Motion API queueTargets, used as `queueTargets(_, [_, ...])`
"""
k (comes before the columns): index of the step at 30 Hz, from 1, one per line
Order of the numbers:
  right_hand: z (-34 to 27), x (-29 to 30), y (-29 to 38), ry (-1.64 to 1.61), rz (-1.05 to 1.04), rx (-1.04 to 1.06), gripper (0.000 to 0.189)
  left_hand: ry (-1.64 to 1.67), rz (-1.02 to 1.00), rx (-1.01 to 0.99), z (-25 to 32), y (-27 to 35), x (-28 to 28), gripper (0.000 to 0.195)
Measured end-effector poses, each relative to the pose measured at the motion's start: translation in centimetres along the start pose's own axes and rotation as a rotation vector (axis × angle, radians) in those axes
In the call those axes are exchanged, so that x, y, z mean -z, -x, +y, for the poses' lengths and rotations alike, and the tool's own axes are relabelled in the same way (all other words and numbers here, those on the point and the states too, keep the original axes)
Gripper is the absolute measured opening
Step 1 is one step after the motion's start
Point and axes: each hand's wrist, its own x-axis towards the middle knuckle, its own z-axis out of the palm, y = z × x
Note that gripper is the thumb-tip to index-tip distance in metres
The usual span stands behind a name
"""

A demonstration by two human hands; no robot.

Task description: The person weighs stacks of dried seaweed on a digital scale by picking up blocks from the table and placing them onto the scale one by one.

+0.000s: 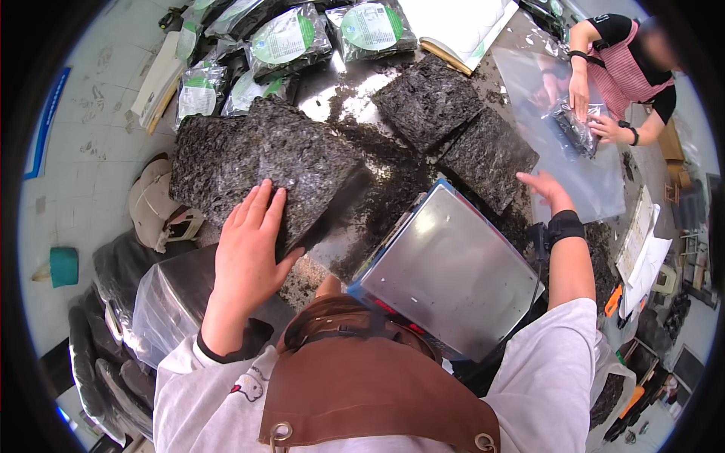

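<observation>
My left hand (246,243) lies on the near edge of a large pile of dark dried seaweed sheets (266,153). Its fingers rest on top and the thumb points out past the side. At the right, my right hand (546,188) is held with fingers apart and nothing in it. It is close to a square stack of seaweed sheets (493,158), and a second square stack (427,105) sits behind that one. Directly before me stands a bench scale (447,272) with a bare metal plate, turned at an angle.
Sealed bags (289,42) with green-and-white labels are heaped at the back left. Seaweed crumbs (385,153) litter the tabletop. At the far right a co-worker's hands (595,122) press a clear bag over plastic sheeting (589,187). An open carton (447,28) stands behind.
</observation>
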Motion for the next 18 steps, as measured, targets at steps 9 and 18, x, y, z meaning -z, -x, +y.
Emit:
queueTargets(9, [-9.0,-0.3,21.8,-0.317,0.334,0.933,0.052,0.265,0.083,-0.115,-4.9,1.6,3.0,0.046])
queueTargets(18, [-19.3,-18.4,38.6,-0.804,0.03,1.377,0.103,1.239,0.664,0.018,-6.0,4.3,5.2,0.049])
